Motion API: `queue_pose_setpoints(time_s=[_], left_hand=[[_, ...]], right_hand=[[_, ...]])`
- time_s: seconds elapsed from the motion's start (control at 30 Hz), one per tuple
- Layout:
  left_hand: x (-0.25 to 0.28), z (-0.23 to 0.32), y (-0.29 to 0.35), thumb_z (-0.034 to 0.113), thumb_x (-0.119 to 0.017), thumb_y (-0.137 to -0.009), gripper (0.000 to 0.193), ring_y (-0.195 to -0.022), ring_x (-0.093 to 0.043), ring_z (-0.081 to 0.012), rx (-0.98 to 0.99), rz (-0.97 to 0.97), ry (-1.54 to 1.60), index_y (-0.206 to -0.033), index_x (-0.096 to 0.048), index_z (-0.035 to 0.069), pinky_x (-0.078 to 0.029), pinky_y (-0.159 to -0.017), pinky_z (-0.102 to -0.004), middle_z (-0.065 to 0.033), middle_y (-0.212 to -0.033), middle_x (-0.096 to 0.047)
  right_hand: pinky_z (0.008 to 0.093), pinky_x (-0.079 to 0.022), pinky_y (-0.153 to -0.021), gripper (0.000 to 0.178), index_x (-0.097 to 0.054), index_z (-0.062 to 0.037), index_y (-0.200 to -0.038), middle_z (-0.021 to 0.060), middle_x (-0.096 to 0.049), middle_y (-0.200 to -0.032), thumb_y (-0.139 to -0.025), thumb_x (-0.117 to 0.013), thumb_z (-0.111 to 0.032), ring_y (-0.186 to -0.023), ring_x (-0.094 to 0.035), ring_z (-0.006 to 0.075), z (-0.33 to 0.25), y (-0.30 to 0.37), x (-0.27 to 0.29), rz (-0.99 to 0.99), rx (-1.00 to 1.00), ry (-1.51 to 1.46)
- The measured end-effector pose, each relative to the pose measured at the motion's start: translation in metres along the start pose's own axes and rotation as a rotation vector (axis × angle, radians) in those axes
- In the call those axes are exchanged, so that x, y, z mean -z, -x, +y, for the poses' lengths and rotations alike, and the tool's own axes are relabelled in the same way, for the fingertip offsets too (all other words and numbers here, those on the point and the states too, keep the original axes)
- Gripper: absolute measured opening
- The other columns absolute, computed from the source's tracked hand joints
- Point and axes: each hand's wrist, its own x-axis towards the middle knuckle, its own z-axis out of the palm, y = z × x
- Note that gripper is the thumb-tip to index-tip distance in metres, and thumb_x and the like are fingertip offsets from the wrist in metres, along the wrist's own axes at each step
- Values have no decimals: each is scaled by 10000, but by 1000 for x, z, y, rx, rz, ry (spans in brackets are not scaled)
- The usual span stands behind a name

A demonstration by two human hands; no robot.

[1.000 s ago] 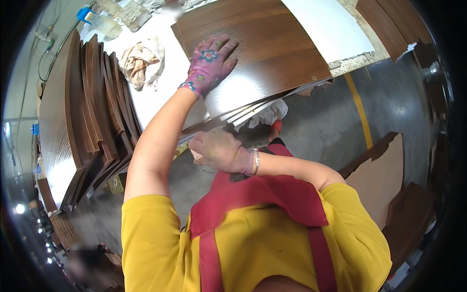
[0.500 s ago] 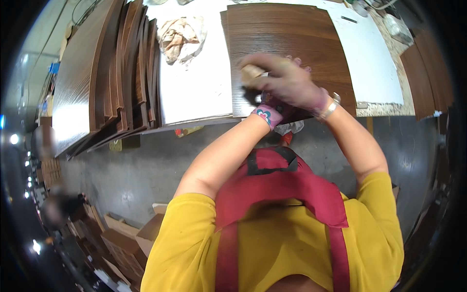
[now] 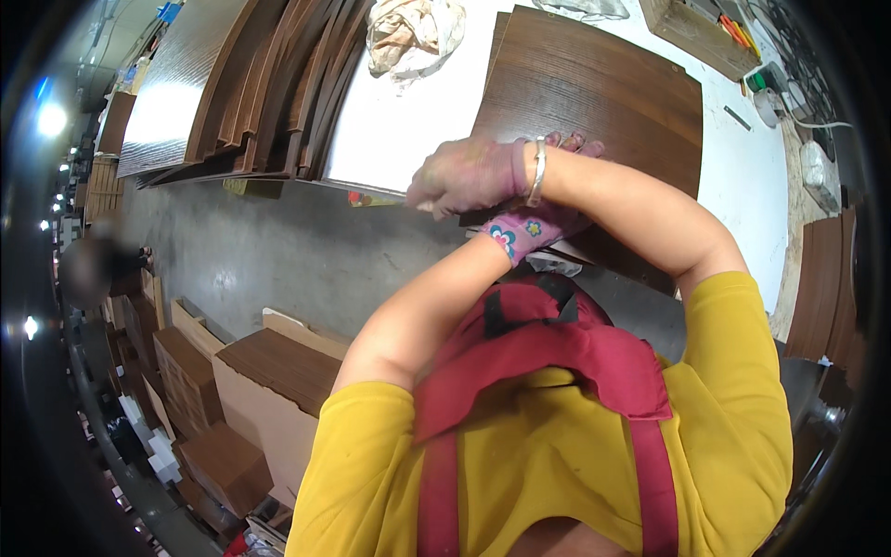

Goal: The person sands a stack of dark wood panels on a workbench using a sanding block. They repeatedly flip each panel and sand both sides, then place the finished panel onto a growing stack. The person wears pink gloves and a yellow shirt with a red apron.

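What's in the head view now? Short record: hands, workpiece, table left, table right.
Left hand: purple-pink flower-patterned glove, fingers extended over panel; partly hidden by right forearm
Right hand: stained purple-pink glove, fingers curled, near panel's left edge; grip contents unclear
Workpiece: flat dark-brown wood-grain panel on white tabletop
Table left: stacked dark-brown wood-grain boards; crumpled cream cloth
Table right: open light-brown wooden box holding slim coloured items
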Motion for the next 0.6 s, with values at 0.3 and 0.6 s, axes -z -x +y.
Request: queue_pose_setpoints(time_s=[0.3, 0.6], left_hand=[[19, 9, -15, 530, -501, -942, 648, -1425, -350, -309, 170, -192, -49, -1475, -451, 165, -183, -1191, -509, -108, -1508, -440], [18, 12, -16, 579, -494, -929, 727, -1503, -218, -278, 271, -291, -46, -1534, -363, 195, -113, -1217, -491, -45, -1602, -323]], right_hand=[[469, -475, -771, 130, -603, -54, -873, 161, -644, -868, -785, -633, -145, -889, -638, 365, 68, 7, 69, 46, -71, 284], [365, -492, -866, 347, -664, -94, -1146, 103, -706, -1042, -805, -689, -149, -990, -661, 265, 134, 24, 158, 137, -430, 254]])
